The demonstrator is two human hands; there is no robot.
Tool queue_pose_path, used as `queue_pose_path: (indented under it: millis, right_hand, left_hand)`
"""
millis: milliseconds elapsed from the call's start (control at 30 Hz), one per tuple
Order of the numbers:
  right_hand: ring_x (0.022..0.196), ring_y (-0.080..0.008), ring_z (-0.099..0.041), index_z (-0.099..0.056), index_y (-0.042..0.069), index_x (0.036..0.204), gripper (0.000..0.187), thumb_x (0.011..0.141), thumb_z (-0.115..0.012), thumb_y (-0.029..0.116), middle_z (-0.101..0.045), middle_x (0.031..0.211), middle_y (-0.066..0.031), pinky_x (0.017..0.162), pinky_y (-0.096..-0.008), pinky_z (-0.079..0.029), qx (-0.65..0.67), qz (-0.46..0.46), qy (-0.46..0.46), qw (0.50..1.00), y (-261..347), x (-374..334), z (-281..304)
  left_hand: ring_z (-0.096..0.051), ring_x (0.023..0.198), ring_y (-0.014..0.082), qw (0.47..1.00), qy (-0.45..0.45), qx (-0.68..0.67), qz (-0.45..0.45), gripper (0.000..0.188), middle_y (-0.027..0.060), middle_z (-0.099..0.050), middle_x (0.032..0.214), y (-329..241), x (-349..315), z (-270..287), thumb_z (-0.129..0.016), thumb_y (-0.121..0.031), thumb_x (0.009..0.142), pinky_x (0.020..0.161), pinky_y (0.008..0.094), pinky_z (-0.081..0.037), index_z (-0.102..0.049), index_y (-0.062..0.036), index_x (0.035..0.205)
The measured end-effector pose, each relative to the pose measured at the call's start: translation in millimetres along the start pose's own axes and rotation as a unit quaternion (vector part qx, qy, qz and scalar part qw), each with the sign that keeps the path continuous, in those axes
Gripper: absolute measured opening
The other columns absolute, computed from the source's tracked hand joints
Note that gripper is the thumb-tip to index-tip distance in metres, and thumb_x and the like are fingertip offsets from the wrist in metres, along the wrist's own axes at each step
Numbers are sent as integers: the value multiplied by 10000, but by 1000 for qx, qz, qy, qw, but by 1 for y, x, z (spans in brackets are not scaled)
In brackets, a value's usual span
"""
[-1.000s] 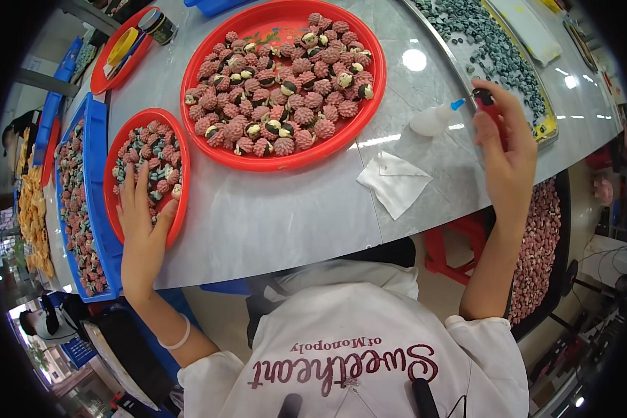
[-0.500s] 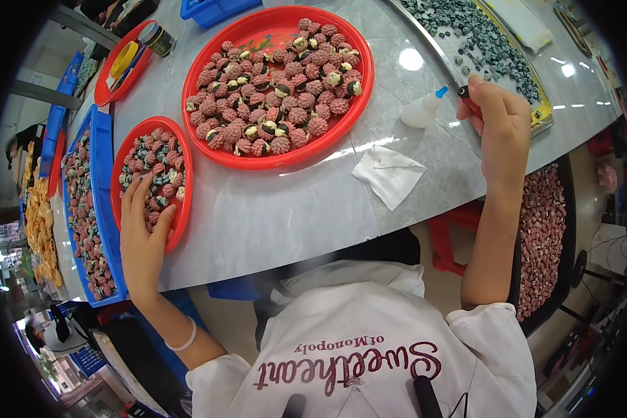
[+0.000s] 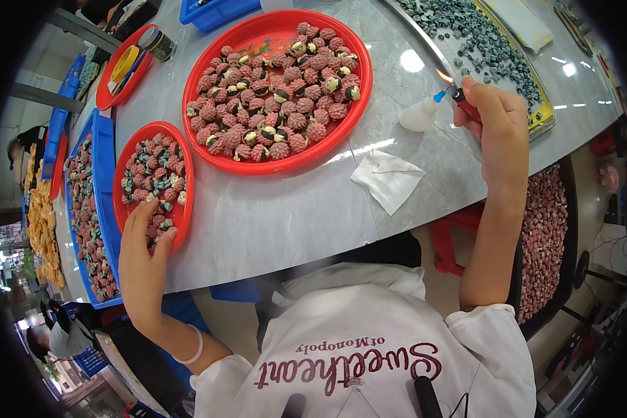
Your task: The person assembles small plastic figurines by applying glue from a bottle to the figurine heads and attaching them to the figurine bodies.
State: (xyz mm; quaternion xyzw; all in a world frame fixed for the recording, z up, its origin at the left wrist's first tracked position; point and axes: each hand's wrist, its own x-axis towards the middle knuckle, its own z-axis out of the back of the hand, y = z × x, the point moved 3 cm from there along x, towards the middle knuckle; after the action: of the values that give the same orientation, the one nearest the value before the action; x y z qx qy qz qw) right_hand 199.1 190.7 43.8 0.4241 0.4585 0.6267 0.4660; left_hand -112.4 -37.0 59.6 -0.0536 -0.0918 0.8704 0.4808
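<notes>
My right hand (image 3: 498, 125) grips a small red and black lighter (image 3: 466, 106), raised over the table's right side. An orange flame (image 3: 444, 76) burns at its tip. Just left of it stands a white squeeze bottle (image 3: 421, 115) with a blue nozzle. My left hand (image 3: 144, 240) is at the near end of a small red tray (image 3: 184, 217), thumb and fingers apart, fingertips over the pieces. Pink ridged, shell-like pieces (image 3: 159, 156), some with blue-green parts, fill this tray. In the big round red tray (image 3: 279, 166) lie similar pink pieces with black and cream parts.
A white cloth (image 3: 388, 181) lies near the table's front edge. Dark green pieces (image 3: 498, 66) fill a yellow-edged tray at far right. A blue bin (image 3: 107, 209) of pieces flanks the left. Behind are a jar (image 3: 156, 42) and another red tray (image 3: 103, 94).
A flame has appeared at the lighter in my right hand. My left hand has drawn back toward me, from the middle of the small red tray to its near end.
</notes>
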Motion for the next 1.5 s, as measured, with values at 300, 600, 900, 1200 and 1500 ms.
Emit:
queue_pose_path:
  millis: [300,600,900,1200,1500]
  right_hand:
    - [435,-11,-352,-566,35,623,259,766,-495,239,-490,522,-2,384,-158,-211,52,-22,12,998,-3,3,-2]
    - [420,-19,-338,-580,14,705,246,749,-497,242,-485,520,-3,382,-161,-214,69,-42,2,997,-3,4,0]
    - [404,-28,-294,-570,22,694,252,747,-488,254,-471,510,-4,377,-173,-194,68,-52,2,996,0,3,-2]
    - [399,-34,-282,-550,28,679,245,738,-479,255,-459,504,-1,377,-184,-178,74,-64,13,995,-1,5,-3]
    - [398,-29,-279,-515,49,596,302,753,-455,299,-422,470,19,384,-192,-166,61,-73,-8,995,10,1,-5]
  left_hand:
    - [-436,1059,289,1000,16,-13,-20,392,143,-445,1158,-2,2,-3,-534,-100,760,884,342,-343,-439,-51,1138]
    - [-415,1081,294,999,15,-5,-41,391,154,-422,1176,-2,0,-4,-512,-104,780,895,344,-334,-416,-46,1154]
    - [-406,1089,293,999,17,-22,-39,386,154,-413,1186,-3,-1,-4,-503,-113,790,903,344,-326,-414,-47,1159]
    - [-413,1085,277,998,14,-49,-49,360,147,-424,1181,0,-5,-1,-500,-117,793,896,329,-329,-443,-46,1141]
    - [-518,841,177,992,-1,-122,2,208,96,-517,972,12,-16,14,-514,-62,756,758,267,-404,-527,1,954]
